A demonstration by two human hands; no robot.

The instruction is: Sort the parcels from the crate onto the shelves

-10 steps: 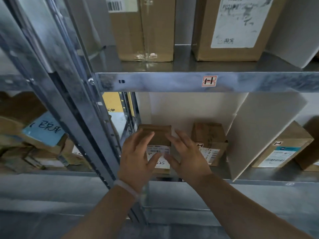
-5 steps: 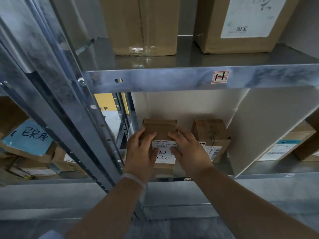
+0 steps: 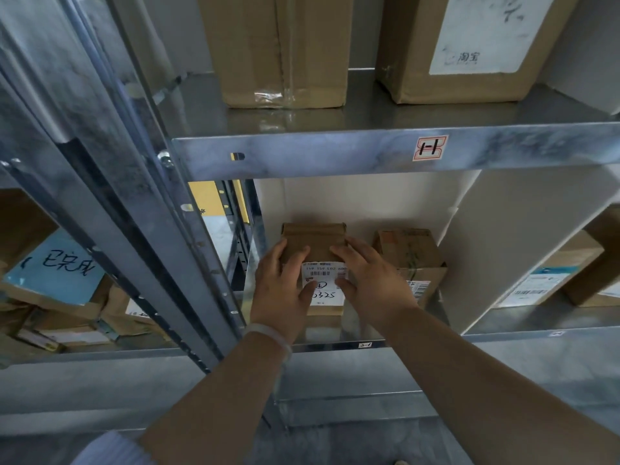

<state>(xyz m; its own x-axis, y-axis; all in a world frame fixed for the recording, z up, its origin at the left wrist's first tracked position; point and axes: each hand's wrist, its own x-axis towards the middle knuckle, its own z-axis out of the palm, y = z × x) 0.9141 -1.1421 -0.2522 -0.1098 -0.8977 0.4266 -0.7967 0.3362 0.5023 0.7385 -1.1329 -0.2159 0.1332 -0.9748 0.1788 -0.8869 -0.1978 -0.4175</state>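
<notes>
1. Neighbouring bay at far left is holding a heap of parcels with a blue handwritten note (image 3: 55, 268) lying on top; not part of the current step.
2. Steel upright (image 3: 141, 209) is dividing that bay from the working bay.
3. Left hand (image 3: 281, 290) is resting flat on the left side of the small parcel (image 3: 317, 250), fingers spread and loosely curved, thumb crossing the white label (image 3: 323, 280). It is pressing or steadying rather than clamping; the palm side is hidden, so how firm the contact is cannot be told.
4. The small parcel is sitting on the lower shelf (image 3: 335, 345), near its front edge at the left end of the bay, label facing up.
5. Right hand (image 3: 372, 283) is lying on the parcel's right side the same way, fingers open and extended, thumb touching the label edge.
6. Second parcel (image 3: 411, 260) is sitting just beside it on the right, near the white divider (image 3: 523, 243).
7. Two bigger cartons are standing on the shelf above, behind its front lip (image 3: 335, 152).
8. Step judged: placement finishing, the person is seating the parcel. Next move likely calls for lifting both hands clear without dragging it, then going back to the crate, which is out of view.
</notes>
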